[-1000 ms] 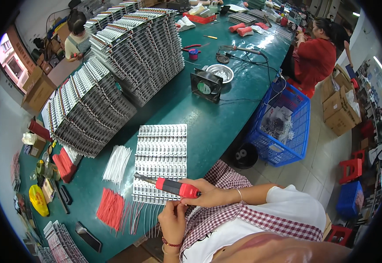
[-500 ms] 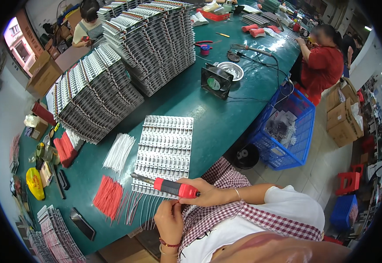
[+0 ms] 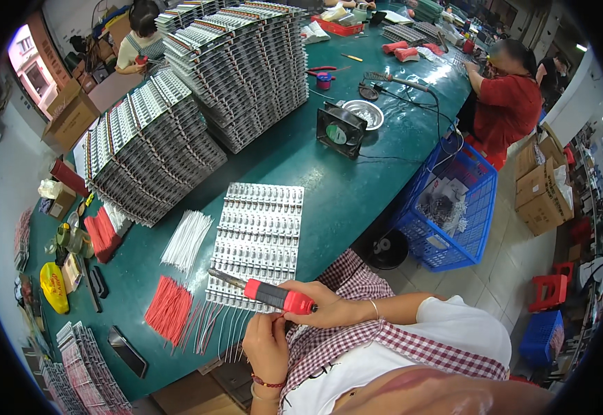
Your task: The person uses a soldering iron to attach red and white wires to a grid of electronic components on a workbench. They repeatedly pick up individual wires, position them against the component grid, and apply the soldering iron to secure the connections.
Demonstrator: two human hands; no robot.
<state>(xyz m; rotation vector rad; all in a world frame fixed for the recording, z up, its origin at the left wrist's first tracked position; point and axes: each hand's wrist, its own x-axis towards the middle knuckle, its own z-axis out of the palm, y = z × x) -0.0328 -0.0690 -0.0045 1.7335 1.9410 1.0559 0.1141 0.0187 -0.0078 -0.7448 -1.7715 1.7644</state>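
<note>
Right hand [image 3: 323, 304] grips a red tool [image 3: 275, 296] over the board [image 3: 258, 232]; left hand [image 3: 265, 344] is close by, pinching what, I can't tell.

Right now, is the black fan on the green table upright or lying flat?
Upright: black fan stands on one edge of its square frame, round green hub visible. Spinning or not: cannot tell.

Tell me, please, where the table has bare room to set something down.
Bare tabletop lies between the white board and black fan, continuing right to the table's edge. Left of the board is crowded with white wires, red wires and stacked boards; the right hand holds a tool over the board.
</note>
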